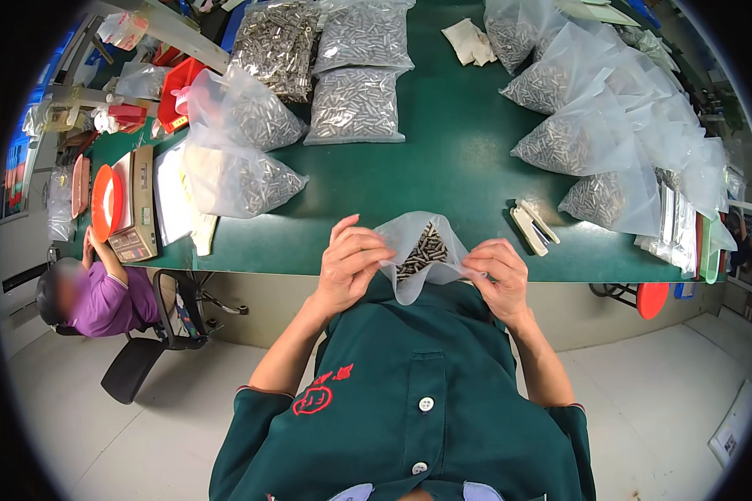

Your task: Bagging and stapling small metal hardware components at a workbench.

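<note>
A clear plastic bag (409, 288) stands at the near edge of the green table, its mouth spread apart. Inside it lie many small metal cylindrical parts (427, 250). My left hand (348, 260) pinches the left side of the bag's rim between thumb and fingers. On the opposite side, my right hand (500, 277) grips the rim in the same way. A cream-coloured stapler (533, 228) rests on the table to the right of my right hand. The bag's lower part is hidden from view.
Filled open bags (593, 138) crowd the right side, and two more (255, 179) stand at left. Flat sealed bags (356, 104) lie at the back. A scale (142, 204) with an orange dish (106, 203) is far left, near a seated person (109, 296). Beige gloves (470, 42) lie behind.
</note>
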A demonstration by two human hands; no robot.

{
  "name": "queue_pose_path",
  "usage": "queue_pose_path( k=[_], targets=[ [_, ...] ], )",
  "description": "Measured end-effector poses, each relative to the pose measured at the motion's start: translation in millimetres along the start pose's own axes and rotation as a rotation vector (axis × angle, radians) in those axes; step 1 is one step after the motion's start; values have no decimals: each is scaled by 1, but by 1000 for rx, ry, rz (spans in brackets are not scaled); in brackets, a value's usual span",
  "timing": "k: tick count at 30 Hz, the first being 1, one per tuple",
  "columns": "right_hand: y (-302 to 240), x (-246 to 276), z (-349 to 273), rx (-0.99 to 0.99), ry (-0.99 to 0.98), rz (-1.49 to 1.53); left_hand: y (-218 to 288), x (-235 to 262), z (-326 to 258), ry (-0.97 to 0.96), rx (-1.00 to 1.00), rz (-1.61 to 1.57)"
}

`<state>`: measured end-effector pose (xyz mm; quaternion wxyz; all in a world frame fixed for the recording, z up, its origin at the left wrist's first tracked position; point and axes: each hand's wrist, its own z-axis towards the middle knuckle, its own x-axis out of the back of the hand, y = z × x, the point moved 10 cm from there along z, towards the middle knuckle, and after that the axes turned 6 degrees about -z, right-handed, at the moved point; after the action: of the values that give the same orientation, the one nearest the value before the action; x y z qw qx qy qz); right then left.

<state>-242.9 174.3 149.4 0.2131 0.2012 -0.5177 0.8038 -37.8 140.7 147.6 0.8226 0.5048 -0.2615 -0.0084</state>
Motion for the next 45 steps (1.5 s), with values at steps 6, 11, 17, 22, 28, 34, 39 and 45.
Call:
queue_pose_path(
  k=[6,11,17,22,28,34,39,45],
  targets=[
    [-6,21,-6,-144,124,-119,-27,35,-32,388,288,-191],
    [-21,28,5,-60,73,-163,-18,45,-36,425,353,-235],
    [-23,16,-34,185,-82,-280,-28,23,-72,254,407,-378],
    [-19,-1,-22,212,-177,-177,-37,10,-55,256,320,-332],
    [15,0,-42,-60,58,-39,-58,8,-72,412,549,-105],
    [82,-32,-30,-810,117,-60,-103,-7,-38,528,794,-3],
    [126,-64,-42,-831,38,-298,-135,-20,-46,492,902,48],
    [126,-76,-38,-803,8,-329,-145,-26,-42,437,893,101]
  ],
)
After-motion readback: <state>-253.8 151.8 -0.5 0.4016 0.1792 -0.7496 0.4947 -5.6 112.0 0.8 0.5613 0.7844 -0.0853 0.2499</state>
